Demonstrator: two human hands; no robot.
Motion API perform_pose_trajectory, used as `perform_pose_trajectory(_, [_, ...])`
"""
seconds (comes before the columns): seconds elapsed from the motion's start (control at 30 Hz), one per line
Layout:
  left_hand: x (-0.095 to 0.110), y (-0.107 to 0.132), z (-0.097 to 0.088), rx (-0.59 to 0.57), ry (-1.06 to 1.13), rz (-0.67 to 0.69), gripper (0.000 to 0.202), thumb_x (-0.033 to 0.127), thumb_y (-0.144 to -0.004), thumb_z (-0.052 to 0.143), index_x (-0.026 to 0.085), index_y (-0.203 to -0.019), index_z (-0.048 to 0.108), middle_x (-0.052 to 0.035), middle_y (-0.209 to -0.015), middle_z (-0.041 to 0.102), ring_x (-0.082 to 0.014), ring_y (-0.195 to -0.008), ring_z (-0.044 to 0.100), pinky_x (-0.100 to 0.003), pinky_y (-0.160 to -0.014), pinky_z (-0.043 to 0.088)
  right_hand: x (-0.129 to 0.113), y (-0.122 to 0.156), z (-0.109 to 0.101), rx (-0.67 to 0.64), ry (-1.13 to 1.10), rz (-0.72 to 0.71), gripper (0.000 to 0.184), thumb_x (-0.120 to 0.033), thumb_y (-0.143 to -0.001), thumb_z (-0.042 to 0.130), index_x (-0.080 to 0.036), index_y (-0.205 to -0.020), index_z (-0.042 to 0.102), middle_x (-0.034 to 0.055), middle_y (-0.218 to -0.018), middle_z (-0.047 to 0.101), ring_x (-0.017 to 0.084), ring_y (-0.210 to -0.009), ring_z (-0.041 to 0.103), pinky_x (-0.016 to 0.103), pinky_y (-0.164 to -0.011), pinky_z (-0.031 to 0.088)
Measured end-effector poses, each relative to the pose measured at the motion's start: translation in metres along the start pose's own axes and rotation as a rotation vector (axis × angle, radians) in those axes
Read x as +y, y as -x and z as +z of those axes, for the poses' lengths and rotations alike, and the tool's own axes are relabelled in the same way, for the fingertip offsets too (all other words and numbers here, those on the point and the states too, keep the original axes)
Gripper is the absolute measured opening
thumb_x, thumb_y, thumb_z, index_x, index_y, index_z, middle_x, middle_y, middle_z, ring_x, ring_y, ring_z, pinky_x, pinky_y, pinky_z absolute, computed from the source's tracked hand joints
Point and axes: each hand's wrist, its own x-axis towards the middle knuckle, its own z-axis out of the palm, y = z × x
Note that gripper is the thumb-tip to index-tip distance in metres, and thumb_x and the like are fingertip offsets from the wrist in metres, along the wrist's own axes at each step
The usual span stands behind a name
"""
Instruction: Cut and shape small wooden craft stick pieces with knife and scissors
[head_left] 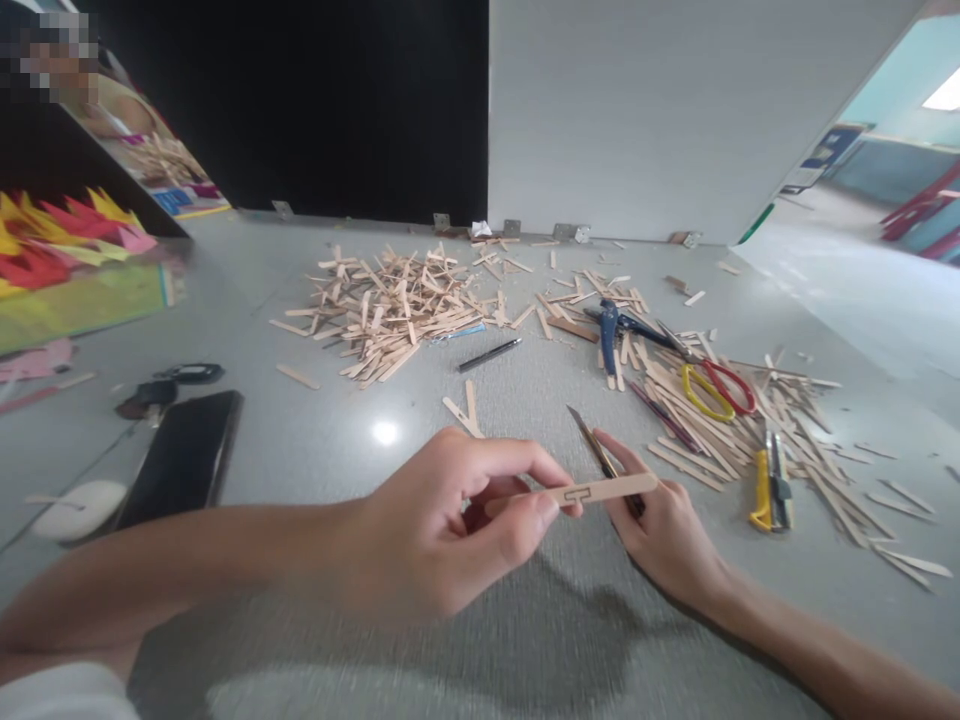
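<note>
Between thumb and fingers, my left hand [457,520] pinches a flat wooden craft stick [615,489] with a small angular outline marked on it. The stick points right, and its far end reaches in front of my right hand [667,525]. That hand is closed around a slim craft knife [592,440], its blade aimed up and to the left. Whether the stick's tip touches the right hand, I cannot tell. Just beyond my left hand, two loose sticks [470,405] lie in a V on the grey table [360,640].
A large pile of craft sticks [390,310] lies ahead, near a black pen [490,355]. On the right are blue-handled pliers [609,335], red-and-yellow scissors [716,390] and a yellow box cutter [763,490]. A dark phone [184,455] rests at left. Upright panels [637,110] stand behind.
</note>
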Motion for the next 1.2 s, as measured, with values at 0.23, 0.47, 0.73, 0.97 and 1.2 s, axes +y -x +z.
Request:
perform_pose_trajectory(0.23, [0.000, 0.000, -0.001, -0.010, -0.001, -0.006, 0.016, 0.027, -0.103, 0.056, 0.015, -0.101, 0.066, 0.0101, -0.056, 0.040, -0.0062, -0.045, 0.029, -0.018, -0.041, 0.022, 0.000, 0.000, 0.001, -0.005, 0.006, -0.015, 0.053, -0.021, -0.099, 0.046, 0.001, -0.145, 0.065, -0.0042, -0.053, 0.060, 0.012, -0.037, 0.045, 0.021, -0.045, 0.042])
perform_pose_trajectory(0.47, [-0.002, -0.003, -0.002, -0.006, -0.019, 0.002, 0.018, 0.029, -0.104, 0.053, 0.016, -0.102, 0.066, 0.0097, -0.057, 0.040, -0.0068, -0.045, 0.029, -0.018, -0.041, 0.021, -0.001, 0.000, 0.001, -0.007, 0.028, 0.011, 0.051, -0.022, -0.100, 0.046, -0.003, -0.144, 0.067, -0.0065, -0.050, 0.056, 0.012, -0.037, 0.046, 0.021, -0.046, 0.042])
perform_pose_trajectory(0.73, [-0.003, -0.005, -0.004, -0.032, -0.069, -0.035, 0.026, 0.037, -0.109, 0.049, 0.017, -0.102, 0.065, 0.0089, -0.059, 0.042, -0.0084, -0.047, 0.032, -0.019, -0.043, 0.026, 0.000, 0.003, 0.004, 0.051, -0.021, 0.001, 0.040, -0.022, -0.102, 0.047, -0.008, -0.133, 0.069, -0.0028, -0.057, 0.067, 0.012, -0.040, 0.056, 0.020, -0.048, 0.047])
perform_pose_trajectory(0.97, [-0.042, -0.042, -0.018, -0.172, -0.355, -0.251, 0.032, 0.022, -0.106, 0.046, 0.018, -0.078, 0.061, 0.0030, -0.060, 0.057, -0.0101, -0.050, 0.049, -0.021, -0.052, 0.036, 0.001, -0.014, -0.032, -0.054, -0.005, -0.126, 0.027, -0.024, -0.108, 0.052, -0.016, -0.118, 0.075, -0.0016, -0.065, 0.074, 0.012, -0.045, 0.066, 0.020, -0.049, 0.050])
perform_pose_trajectory(1.2, [-0.079, -0.060, -0.021, -0.275, -0.332, -0.320, 0.025, 0.020, -0.102, 0.048, 0.018, -0.081, 0.060, 0.0030, -0.061, 0.058, -0.0098, -0.045, 0.051, -0.020, -0.047, 0.038, 0.004, -0.010, -0.041, -0.241, 0.301, -0.540, 0.046, -0.025, -0.120, 0.035, -0.010, -0.123, 0.078, 0.0026, -0.067, 0.072, 0.013, -0.050, 0.067, 0.027, -0.048, 0.043])
